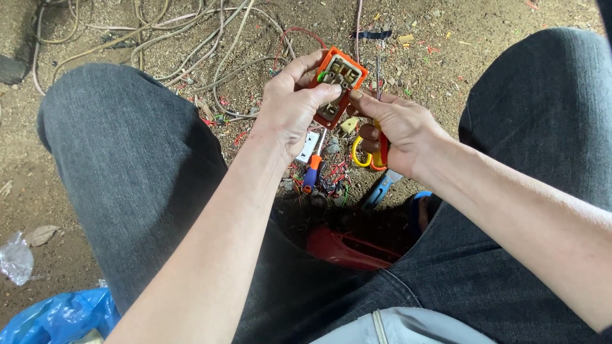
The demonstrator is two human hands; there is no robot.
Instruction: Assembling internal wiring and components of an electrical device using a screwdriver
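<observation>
No boxes, labels, signs or screens in your view. Only packaging-type stuff is at bottom left, by your left knee: a crumpled blue plastic bag (60,315) in the corner, partly cut off by the frame edge, and a small scrunched clear plastic bag (15,260) just above it on the dirt, at the left edge. Can't tell what's in either.
</observation>
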